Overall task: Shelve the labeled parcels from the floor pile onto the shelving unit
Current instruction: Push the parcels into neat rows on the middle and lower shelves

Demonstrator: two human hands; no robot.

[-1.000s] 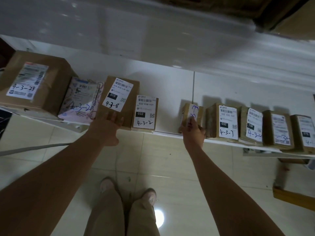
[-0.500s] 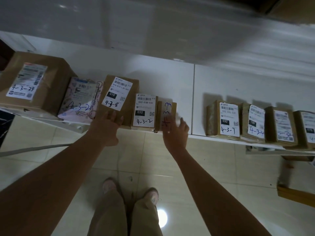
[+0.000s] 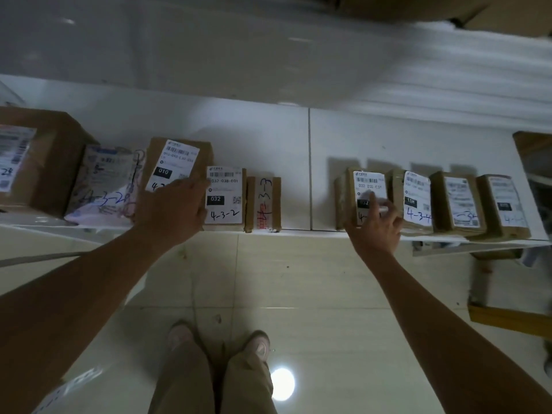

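Observation:
Labeled brown parcels stand in a row along the front of the white shelf point(image 3: 298, 144). My left hand point(image 3: 171, 207) rests flat on the front of the 4-3-8 box point(image 3: 179, 153), its fingertips reaching the 4-3-2 box point(image 3: 225, 198). The narrow 4-3-3 box point(image 3: 264, 204) stands free against the 4-3-2 box. Across a gap, my right hand point(image 3: 373, 225) holds the 4-3-7 box point(image 3: 369, 180), with bent fingers over its label and right edge. That box touches the 4-3-4 box point(image 3: 416, 198).
A large box point(image 3: 38, 156) and a pink printed mailer point(image 3: 104, 180) fill the shelf's left end. Two more boxes point(image 3: 460, 201) stand right of 4-3-4. A yellow-edged object point(image 3: 507, 318) lies on the tiled floor at right. My feet point(image 3: 218, 342) are below the shelf edge.
My right hand slid the 4-3-3 box left against the 4-3-2 box, let it go, and moved right onto the 4-3-7 box. My left hand stayed on the 4-3-8 box.

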